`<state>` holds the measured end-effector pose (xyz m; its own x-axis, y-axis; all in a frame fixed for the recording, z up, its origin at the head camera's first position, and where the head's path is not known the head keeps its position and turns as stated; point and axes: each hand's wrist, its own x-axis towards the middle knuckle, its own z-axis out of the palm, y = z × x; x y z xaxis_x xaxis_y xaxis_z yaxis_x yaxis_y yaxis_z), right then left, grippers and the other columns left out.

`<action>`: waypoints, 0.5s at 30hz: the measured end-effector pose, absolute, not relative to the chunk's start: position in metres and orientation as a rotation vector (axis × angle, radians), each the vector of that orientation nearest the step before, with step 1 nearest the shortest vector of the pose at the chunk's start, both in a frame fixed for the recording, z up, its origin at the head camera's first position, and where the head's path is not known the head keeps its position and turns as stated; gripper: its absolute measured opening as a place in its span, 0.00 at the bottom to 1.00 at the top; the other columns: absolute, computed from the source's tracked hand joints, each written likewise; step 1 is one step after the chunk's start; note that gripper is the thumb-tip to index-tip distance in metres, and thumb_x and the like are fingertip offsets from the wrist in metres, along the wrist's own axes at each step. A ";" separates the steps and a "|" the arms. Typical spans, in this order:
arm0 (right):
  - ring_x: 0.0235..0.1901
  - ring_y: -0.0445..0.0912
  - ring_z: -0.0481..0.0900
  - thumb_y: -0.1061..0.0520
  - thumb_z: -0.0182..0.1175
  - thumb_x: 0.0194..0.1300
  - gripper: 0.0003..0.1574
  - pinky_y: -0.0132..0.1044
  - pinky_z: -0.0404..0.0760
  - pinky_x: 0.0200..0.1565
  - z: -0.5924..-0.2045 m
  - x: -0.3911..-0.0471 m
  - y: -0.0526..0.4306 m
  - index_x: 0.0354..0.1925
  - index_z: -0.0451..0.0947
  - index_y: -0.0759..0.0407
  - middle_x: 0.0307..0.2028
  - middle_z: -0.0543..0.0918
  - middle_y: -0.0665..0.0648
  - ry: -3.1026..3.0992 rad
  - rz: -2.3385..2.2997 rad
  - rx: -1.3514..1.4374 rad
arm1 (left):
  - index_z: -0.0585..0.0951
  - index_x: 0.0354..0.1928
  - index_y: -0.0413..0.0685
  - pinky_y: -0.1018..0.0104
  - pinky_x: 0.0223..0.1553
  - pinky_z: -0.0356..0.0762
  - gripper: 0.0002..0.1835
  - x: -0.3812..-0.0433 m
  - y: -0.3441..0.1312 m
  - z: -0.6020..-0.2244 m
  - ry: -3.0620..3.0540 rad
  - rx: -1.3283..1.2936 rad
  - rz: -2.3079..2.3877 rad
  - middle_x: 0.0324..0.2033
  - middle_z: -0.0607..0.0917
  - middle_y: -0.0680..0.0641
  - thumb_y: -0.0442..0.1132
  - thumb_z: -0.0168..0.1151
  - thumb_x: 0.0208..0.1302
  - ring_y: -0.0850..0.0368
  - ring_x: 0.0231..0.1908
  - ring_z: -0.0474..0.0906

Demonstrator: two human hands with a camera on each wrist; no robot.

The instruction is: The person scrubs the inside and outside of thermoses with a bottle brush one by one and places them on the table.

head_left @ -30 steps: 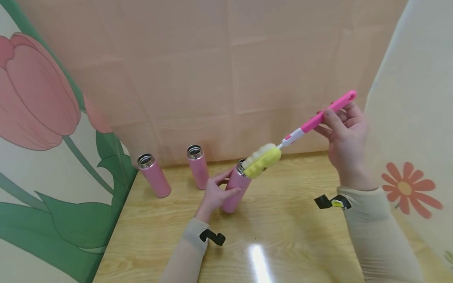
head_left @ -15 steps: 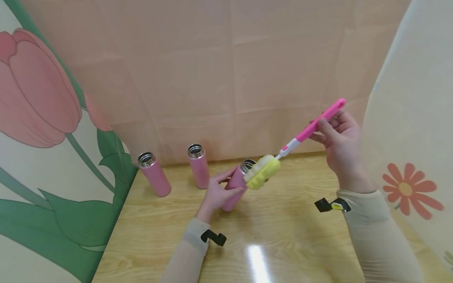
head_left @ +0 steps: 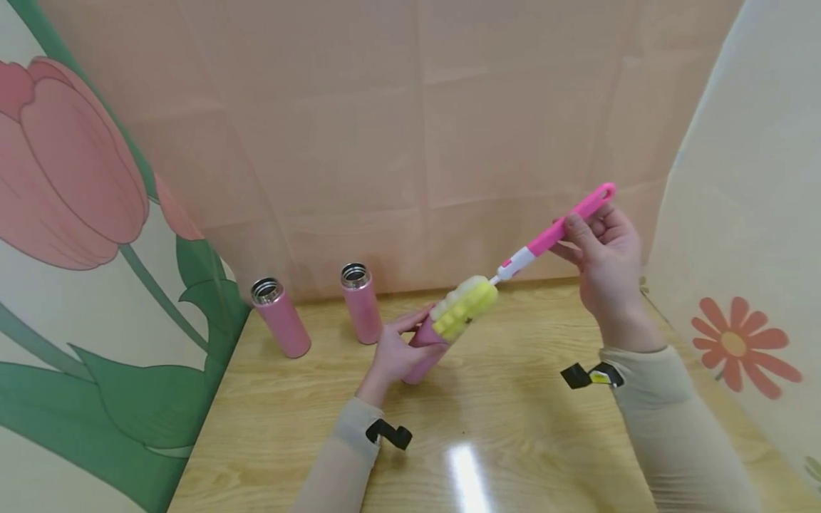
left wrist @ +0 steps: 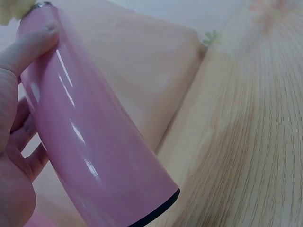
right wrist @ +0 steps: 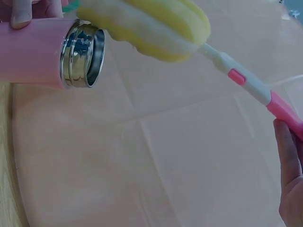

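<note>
I find the left hand (head_left: 394,353) gripping a tilted pink bottle (left wrist: 99,137), its mouth (right wrist: 90,59) hidden in the head view behind the sponge brush (head_left: 467,303), whose handle (head_left: 546,239) the right hand (head_left: 608,274) pinches. The right wrist view, cropping both hands, shows the sponge outside the mouth; contact I cannot determine.

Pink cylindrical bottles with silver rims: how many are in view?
3: the left hand holds one pink bottle; the second bottle and third bottle stand left of it, on the wood-grain table.
</note>
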<state>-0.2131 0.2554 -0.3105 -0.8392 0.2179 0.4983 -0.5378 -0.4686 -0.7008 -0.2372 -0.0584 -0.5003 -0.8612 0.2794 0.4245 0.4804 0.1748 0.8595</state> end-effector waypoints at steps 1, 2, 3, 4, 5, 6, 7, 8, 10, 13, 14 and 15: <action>0.39 0.52 0.91 0.68 0.68 0.71 0.12 0.49 0.89 0.46 -0.311 -0.214 0.255 0.48 0.76 0.72 0.37 0.87 0.64 -1.268 2.321 0.465 | 0.84 0.68 0.52 0.53 0.58 0.84 0.36 -0.237 -0.058 -0.500 -2.271 -0.747 -1.765 0.62 0.87 0.53 0.39 0.86 0.54 0.54 0.59 0.84; 0.39 0.52 0.91 0.67 0.69 0.71 0.13 0.49 0.89 0.46 -0.311 -0.214 0.254 0.48 0.76 0.72 0.37 0.87 0.64 -1.259 2.323 0.455 | 0.85 0.67 0.51 0.53 0.58 0.84 0.36 -0.237 -0.058 -0.501 -2.273 -0.749 -1.762 0.61 0.87 0.51 0.38 0.86 0.54 0.53 0.58 0.85; 0.39 0.52 0.91 0.67 0.69 0.70 0.14 0.49 0.89 0.46 -0.312 -0.214 0.253 0.48 0.76 0.72 0.38 0.87 0.64 -1.246 2.327 0.446 | 0.85 0.66 0.50 0.52 0.58 0.84 0.35 -0.237 -0.058 -0.501 -2.276 -0.753 -1.764 0.61 0.88 0.50 0.38 0.86 0.54 0.52 0.58 0.85; 0.39 0.52 0.91 0.67 0.69 0.70 0.14 0.49 0.89 0.46 -0.312 -0.215 0.252 0.48 0.75 0.72 0.38 0.87 0.64 -1.233 2.332 0.438 | 0.85 0.66 0.51 0.52 0.58 0.85 0.35 -0.236 -0.057 -0.501 -2.286 -0.755 -1.764 0.61 0.87 0.50 0.39 0.86 0.54 0.51 0.59 0.84; 0.39 0.52 0.91 0.67 0.70 0.70 0.15 0.49 0.89 0.46 -0.312 -0.215 0.252 0.48 0.75 0.72 0.38 0.87 0.64 -1.223 2.333 0.431 | 0.85 0.67 0.51 0.51 0.59 0.84 0.35 -0.236 -0.057 -0.500 -2.296 -0.759 -1.770 0.62 0.87 0.51 0.40 0.86 0.55 0.51 0.60 0.84; 0.39 0.52 0.91 0.67 0.70 0.69 0.16 0.49 0.89 0.47 -0.312 -0.216 0.251 0.49 0.75 0.72 0.38 0.87 0.64 -1.217 2.333 0.424 | 0.85 0.67 0.52 0.50 0.60 0.84 0.35 -0.235 -0.057 -0.500 -2.306 -0.762 -1.774 0.63 0.86 0.51 0.41 0.86 0.56 0.51 0.61 0.83; 0.39 0.52 0.91 0.67 0.70 0.69 0.16 0.50 0.89 0.47 -0.313 -0.216 0.251 0.49 0.74 0.71 0.39 0.86 0.64 -1.214 2.331 0.416 | 0.85 0.68 0.53 0.50 0.60 0.84 0.35 -0.235 -0.057 -0.500 -2.312 -0.764 -1.784 0.64 0.85 0.51 0.42 0.86 0.56 0.51 0.62 0.82; 0.39 0.52 0.91 0.66 0.70 0.69 0.16 0.50 0.89 0.47 -0.313 -0.217 0.250 0.49 0.74 0.71 0.39 0.86 0.64 -1.217 2.325 0.408 | 0.84 0.68 0.53 0.49 0.61 0.83 0.36 -0.234 -0.057 -0.500 -2.318 -0.761 -1.793 0.65 0.85 0.51 0.43 0.85 0.56 0.51 0.63 0.82; 0.39 0.52 0.91 0.66 0.70 0.70 0.16 0.49 0.89 0.47 -0.313 -0.217 0.249 0.50 0.74 0.70 0.39 0.86 0.64 -1.226 2.311 0.394 | 0.84 0.69 0.53 0.47 0.62 0.82 0.36 -0.233 -0.056 -0.499 -2.318 -0.758 -1.820 0.66 0.84 0.51 0.43 0.85 0.57 0.50 0.65 0.81; 0.40 0.52 0.91 0.65 0.69 0.71 0.16 0.49 0.89 0.46 -0.315 -0.218 0.249 0.50 0.74 0.68 0.40 0.86 0.64 -1.244 2.280 0.374 | 0.83 0.70 0.53 0.44 0.62 0.82 0.37 -0.232 -0.056 -0.499 -2.311 -0.752 -1.842 0.66 0.84 0.51 0.43 0.85 0.57 0.50 0.65 0.80; 0.40 0.52 0.91 0.65 0.69 0.71 0.15 0.49 0.89 0.46 -0.315 -0.218 0.249 0.50 0.74 0.68 0.40 0.85 0.64 -1.248 2.270 0.369 | 0.83 0.70 0.53 0.44 0.63 0.81 0.37 -0.232 -0.056 -0.498 -2.314 -0.751 -1.836 0.66 0.84 0.52 0.43 0.85 0.57 0.50 0.65 0.80; 0.40 0.52 0.91 0.64 0.69 0.71 0.15 0.49 0.89 0.47 -0.316 -0.218 0.249 0.50 0.74 0.67 0.40 0.85 0.64 -1.250 2.261 0.365 | 0.83 0.70 0.55 0.44 0.63 0.81 0.37 -0.231 -0.056 -0.498 -2.319 -0.748 -1.826 0.66 0.84 0.53 0.44 0.85 0.57 0.51 0.65 0.80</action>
